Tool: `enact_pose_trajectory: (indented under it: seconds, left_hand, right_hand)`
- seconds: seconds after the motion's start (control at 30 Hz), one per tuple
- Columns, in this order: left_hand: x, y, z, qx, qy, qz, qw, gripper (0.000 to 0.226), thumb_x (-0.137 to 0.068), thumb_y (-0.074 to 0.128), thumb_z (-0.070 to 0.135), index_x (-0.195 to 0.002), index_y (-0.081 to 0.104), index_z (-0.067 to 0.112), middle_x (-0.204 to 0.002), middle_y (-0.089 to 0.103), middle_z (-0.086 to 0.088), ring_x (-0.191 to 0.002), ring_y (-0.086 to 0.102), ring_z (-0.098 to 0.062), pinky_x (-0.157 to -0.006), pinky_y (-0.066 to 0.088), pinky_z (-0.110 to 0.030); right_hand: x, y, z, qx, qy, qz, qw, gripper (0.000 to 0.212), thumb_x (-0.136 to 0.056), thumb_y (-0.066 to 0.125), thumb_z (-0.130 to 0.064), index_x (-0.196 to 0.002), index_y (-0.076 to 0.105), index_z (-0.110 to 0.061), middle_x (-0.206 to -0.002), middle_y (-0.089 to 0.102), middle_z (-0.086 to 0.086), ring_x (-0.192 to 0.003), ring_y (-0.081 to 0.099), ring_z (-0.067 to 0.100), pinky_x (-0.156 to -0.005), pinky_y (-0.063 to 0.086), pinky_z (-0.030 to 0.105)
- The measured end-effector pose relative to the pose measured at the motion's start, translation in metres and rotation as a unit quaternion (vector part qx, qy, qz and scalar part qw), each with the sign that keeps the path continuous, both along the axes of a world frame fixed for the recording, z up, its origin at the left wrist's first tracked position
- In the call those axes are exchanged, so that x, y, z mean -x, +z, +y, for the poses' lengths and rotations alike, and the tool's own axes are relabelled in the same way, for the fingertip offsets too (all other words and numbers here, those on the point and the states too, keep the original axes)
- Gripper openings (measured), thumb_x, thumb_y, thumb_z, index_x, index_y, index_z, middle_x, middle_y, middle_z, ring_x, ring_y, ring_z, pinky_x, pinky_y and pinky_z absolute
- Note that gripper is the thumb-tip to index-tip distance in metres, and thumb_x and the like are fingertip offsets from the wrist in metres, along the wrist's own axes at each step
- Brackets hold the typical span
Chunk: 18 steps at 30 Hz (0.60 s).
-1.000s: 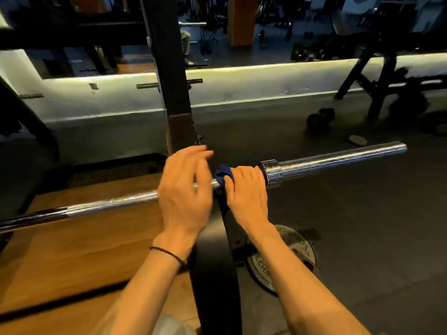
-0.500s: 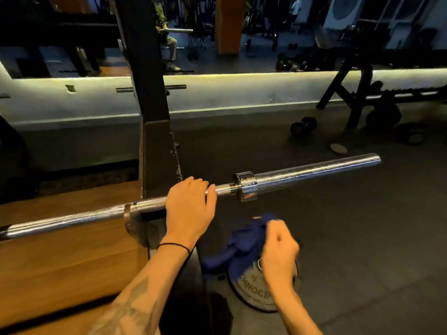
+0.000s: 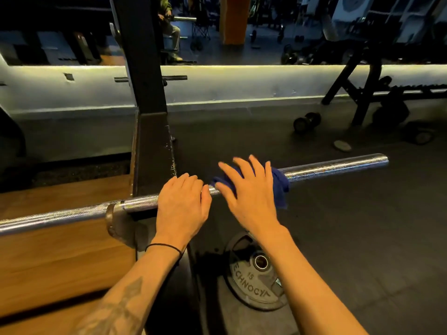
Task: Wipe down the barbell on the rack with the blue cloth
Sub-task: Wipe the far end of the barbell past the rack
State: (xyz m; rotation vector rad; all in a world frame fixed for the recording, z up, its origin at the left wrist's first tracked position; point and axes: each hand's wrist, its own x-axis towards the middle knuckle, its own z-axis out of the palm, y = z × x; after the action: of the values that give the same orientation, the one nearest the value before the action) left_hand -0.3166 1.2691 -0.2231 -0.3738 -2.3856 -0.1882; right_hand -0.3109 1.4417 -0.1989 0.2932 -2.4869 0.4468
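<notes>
Barbell lies across the rack's hook, running from lower left up to the right; bare chrome sleeve end juts out over the dark rubber floor. Black rack upright stands just behind the bar.

Left hand sits on the shaft just right of the hook, fingers curled over the top of the bar, thumb alongside. Thin black band on that wrist; tattoo on the forearm.

Blue cloth is draped over the bar right beside the left hand, where the shaft meets the sleeve; a tail of it hangs down on the right side. Right hand lies on top of the cloth with fingers spread and nearly straight, pressing it to the bar rather than wrapping it. The two hands are close, almost touching.

Weight plate lies flat on the floor below the right forearm. Wooden platform to the left. Dumbbell on the floor, far right, near the wall.
</notes>
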Motion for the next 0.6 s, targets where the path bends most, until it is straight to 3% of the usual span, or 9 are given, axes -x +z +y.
enact_pose_trajectory:
  seconds: [0.07, 0.13, 0.2, 0.27, 0.33, 0.4, 0.5, 0.6]
  left_hand:
    - [-0.001, 0.000, 0.000, 0.001, -0.002, -0.002, 1.000, 0.027, -0.100, 0.049, 0.028, -0.093, 0.068, 0.012, -0.095, 0.069, -0.005, -0.096, 0.065, -0.027, -0.094, 0.047, -0.043]
    - [0.000, 0.002, 0.000, 0.005, 0.000, -0.012, 1.000, 0.028, -0.100, 0.047, 0.030, -0.093, 0.069, 0.014, -0.095, 0.069, -0.004, -0.094, 0.064, -0.024, -0.096, 0.045, -0.041]
    - [-0.001, 0.003, 0.000, 0.007, 0.002, -0.019, 1.000, 0.030, -0.101, 0.044, 0.032, -0.093, 0.068, 0.015, -0.094, 0.069, -0.003, -0.092, 0.064, -0.022, -0.096, 0.044, -0.039]
    - [-0.002, 0.003, -0.001, 0.010, 0.012, -0.020, 1.000, 0.032, -0.101, 0.043, 0.032, -0.093, 0.069, 0.015, -0.095, 0.070, -0.002, -0.093, 0.064, -0.022, -0.095, 0.043, -0.038]
    - [-0.002, 0.003, 0.001, 0.016, 0.020, -0.020, 0.999, 0.032, -0.101, 0.044, 0.032, -0.094, 0.069, 0.015, -0.098, 0.071, -0.003, -0.096, 0.065, -0.022, -0.096, 0.042, -0.037]
    - [-0.003, 0.004, 0.002, 0.018, 0.018, -0.018, 1.000, 0.032, -0.101, 0.043, 0.032, -0.095, 0.070, 0.015, -0.098, 0.071, -0.003, -0.094, 0.065, -0.022, -0.094, 0.043, -0.037]
    - [-0.003, 0.006, 0.002, 0.017, 0.019, -0.017, 1.000, 0.032, -0.102, 0.043, 0.032, -0.098, 0.069, 0.014, -0.096, 0.070, -0.003, -0.091, 0.064, -0.021, -0.091, 0.043, -0.038]
    - [-0.004, 0.005, 0.001, 0.017, 0.011, -0.014, 1.000, 0.031, -0.101, 0.044, 0.031, -0.096, 0.070, 0.014, -0.097, 0.070, -0.003, -0.092, 0.065, -0.022, -0.091, 0.044, -0.038]
  right_hand:
    - [-0.001, -0.016, 0.015, -0.055, 0.017, -0.007, 0.998, 0.051, -0.104, 0.038, -0.049, -0.152, 0.041, -0.032, -0.157, 0.040, 0.004, -0.147, 0.032, 0.029, -0.121, 0.022, 0.053]
    - [-0.003, -0.016, 0.037, -0.040, 0.049, -0.005, 0.998, 0.051, -0.105, 0.037, -0.045, -0.153, 0.040, -0.030, -0.156, 0.042, 0.005, -0.142, 0.040, 0.027, -0.119, 0.028, 0.046]
    - [-0.005, -0.016, 0.062, -0.014, 0.013, 0.005, 1.000, 0.049, -0.105, 0.036, -0.043, -0.151, 0.045, -0.027, -0.153, 0.045, 0.006, -0.139, 0.043, 0.025, -0.115, 0.032, 0.042]
    - [-0.005, -0.022, 0.067, 0.096, -0.064, 0.008, 0.993, 0.049, -0.105, 0.034, -0.044, -0.146, 0.052, -0.024, -0.153, 0.045, 0.005, -0.142, 0.040, 0.024, -0.116, 0.031, 0.045]
    - [-0.005, -0.027, 0.037, 0.239, -0.118, 0.006, 0.964, 0.051, -0.105, 0.031, -0.044, -0.144, 0.054, -0.023, -0.156, 0.042, 0.003, -0.149, 0.028, 0.021, -0.121, 0.023, 0.049]
    - [-0.012, -0.029, -0.003, 0.283, -0.124, 0.013, 0.951, 0.051, -0.106, 0.029, -0.044, -0.146, 0.052, -0.024, -0.160, 0.036, -0.001, -0.153, 0.017, 0.019, -0.124, 0.016, 0.047]
    - [-0.028, -0.033, -0.006, 0.227, -0.039, 0.003, 0.973, 0.048, -0.107, 0.031, -0.041, -0.151, 0.045, -0.027, -0.165, 0.024, -0.005, -0.154, 0.012, 0.015, -0.123, 0.023, 0.044]
    - [-0.026, -0.037, 0.063, -0.027, 0.053, 0.030, 0.998, 0.047, -0.106, 0.039, -0.032, -0.152, 0.042, -0.023, -0.164, 0.027, 0.006, -0.153, 0.022, 0.025, -0.120, 0.031, 0.045]
